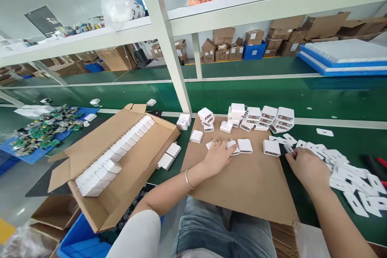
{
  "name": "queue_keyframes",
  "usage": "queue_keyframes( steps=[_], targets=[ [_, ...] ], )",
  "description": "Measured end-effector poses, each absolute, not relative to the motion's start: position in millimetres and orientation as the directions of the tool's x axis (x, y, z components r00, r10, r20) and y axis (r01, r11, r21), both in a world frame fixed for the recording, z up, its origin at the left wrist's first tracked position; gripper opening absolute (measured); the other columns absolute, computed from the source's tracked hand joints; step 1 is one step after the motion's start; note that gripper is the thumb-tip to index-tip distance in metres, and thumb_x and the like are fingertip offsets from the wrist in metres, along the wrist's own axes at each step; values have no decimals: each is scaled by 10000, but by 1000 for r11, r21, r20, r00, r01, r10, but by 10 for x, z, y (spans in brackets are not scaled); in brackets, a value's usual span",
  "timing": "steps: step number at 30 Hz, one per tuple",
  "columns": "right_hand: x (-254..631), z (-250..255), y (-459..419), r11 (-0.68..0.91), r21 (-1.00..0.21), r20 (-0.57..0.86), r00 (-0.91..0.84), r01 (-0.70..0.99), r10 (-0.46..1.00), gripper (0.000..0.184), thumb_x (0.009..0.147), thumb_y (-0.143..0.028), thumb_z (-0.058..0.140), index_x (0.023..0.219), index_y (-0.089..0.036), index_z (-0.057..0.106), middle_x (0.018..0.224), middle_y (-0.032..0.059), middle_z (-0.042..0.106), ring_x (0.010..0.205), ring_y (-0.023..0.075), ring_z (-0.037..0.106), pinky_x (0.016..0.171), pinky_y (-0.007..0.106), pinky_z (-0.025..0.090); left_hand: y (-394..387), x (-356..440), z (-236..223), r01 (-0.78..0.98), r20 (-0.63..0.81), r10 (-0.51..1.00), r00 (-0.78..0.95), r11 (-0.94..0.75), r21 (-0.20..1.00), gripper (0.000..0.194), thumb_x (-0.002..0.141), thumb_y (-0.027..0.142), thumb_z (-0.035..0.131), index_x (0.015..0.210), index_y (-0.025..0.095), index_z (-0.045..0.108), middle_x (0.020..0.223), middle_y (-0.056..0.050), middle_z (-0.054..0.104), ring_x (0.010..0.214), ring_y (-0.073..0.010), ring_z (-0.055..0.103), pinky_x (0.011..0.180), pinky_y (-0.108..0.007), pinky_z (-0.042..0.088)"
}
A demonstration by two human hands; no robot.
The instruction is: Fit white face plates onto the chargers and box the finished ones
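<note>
My left hand point(218, 156) rests over the brown cardboard sheet point(238, 185), fingers apart, touching small white plastic housings; its palm partly hides them. Beside its thumb lies one white housing point(245, 146), and another white housing point(271, 148) is farther right. With thumb and fingers pinched, my right hand point(308, 169) holds a thin white plate point(289, 148) at the edge of a loose pile of white plates point(353, 177). Stacked white housings point(254, 115) with open ends facing me line the sheet's far edge.
To the left, an open cardboard box point(128, 169) contains a row of white housings. Green circuit boards point(45, 129) lie on a blue sheet. Red-handled pliers point(381, 164) are at the far right. A shelf post point(169, 44) rises behind the sheet.
</note>
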State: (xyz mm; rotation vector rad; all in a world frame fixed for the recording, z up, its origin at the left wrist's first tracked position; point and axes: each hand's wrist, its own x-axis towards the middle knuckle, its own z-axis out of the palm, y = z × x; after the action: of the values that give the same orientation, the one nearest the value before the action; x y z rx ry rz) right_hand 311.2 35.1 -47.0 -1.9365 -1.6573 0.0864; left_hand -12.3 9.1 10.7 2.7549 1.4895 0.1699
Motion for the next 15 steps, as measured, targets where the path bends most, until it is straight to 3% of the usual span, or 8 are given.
queue_keyframes(
  steps=[3,6,9,11,15],
  targets=[
    [3114,-315,252,-120,-408,327,267,905,906,143,850,-294,531,716,-246,539,730,90,594,591,219,474,584,371,263,198,-156,142,820,96,844,528,-535,203,408,984,238,556,1388,213,603,1190,-157,600,1115,-324,630,1056,-524,469],
    [2999,-165,14,-154,-649,218,376,745,901,213,908,-411,519,822,-232,595,683,40,601,587,210,500,574,342,341,237,-248,179,757,114,903,414,-411,507,366,1026,346,500,1341,239,651,1147,-115,571,967,-256,643,949,-447,527],
    [2722,-71,-267,-22,-839,93,184,544,979,341,924,-554,562,820,-232,610,642,-5,557,594,190,499,575,311,376,242,-318,196,542,168,936,309,-318,778,405,1057,460,420,1311,272,674,1111,-81,548,981,-221,620,940,-402,534],
    [2497,-39,-409,20,-902,50,58,431,997,369,908,-586,620,838,-224,632,686,-3,571,632,185,517,592,303,402,240,-321,200,368,210,937,278,-306,878,447,1059,514,387,1255,261,699,1095,-81,546,1049,-227,590,959,-396,535],
    [2149,24,-531,-11,-968,5,65,249,998,351,884,-559,702,893,-209,674,780,28,630,705,189,571,643,304,451,215,-255,199,49,226,925,306,-252,966,505,1049,568,365,1158,215,710,1157,-116,551,1102,-247,568,803,-346,582]
  ],
)
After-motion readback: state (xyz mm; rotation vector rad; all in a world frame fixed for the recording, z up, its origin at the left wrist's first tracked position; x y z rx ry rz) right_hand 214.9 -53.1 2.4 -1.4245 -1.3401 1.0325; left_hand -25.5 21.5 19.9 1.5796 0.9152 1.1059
